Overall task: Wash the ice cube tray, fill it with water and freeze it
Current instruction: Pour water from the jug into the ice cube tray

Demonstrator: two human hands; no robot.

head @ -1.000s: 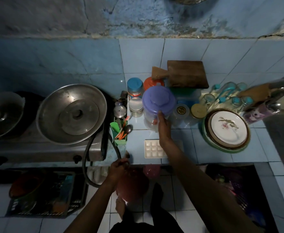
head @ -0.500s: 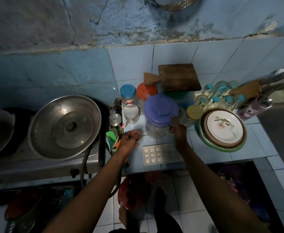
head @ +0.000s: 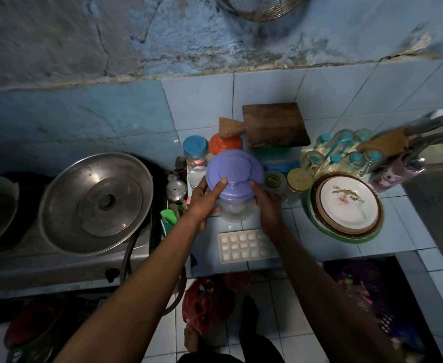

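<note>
A white ice cube tray (head: 244, 246) lies flat on the blue tiled counter (head: 403, 231) near its front edge. Just behind it stands a clear plastic jug with a purple lid (head: 234, 174). My left hand (head: 206, 199) grips the jug's left side, thumb up on the lid's rim. My right hand (head: 267, 203) holds the jug's right side, fingers at the lid's edge. My right wrist passes over the tray's right end.
A gas stove with a large steel pan and lid (head: 96, 203) fills the left. Jars (head: 195, 150), a wooden board (head: 275, 125), glasses and stacked plates (head: 346, 205) crowd the counter's back and right. A utensil holder (head: 174, 208) stands left of the jug.
My left hand came up from below the counter and took hold of the jug's left side. My right hand stayed at the jug's right side. The camera view moved closer.
</note>
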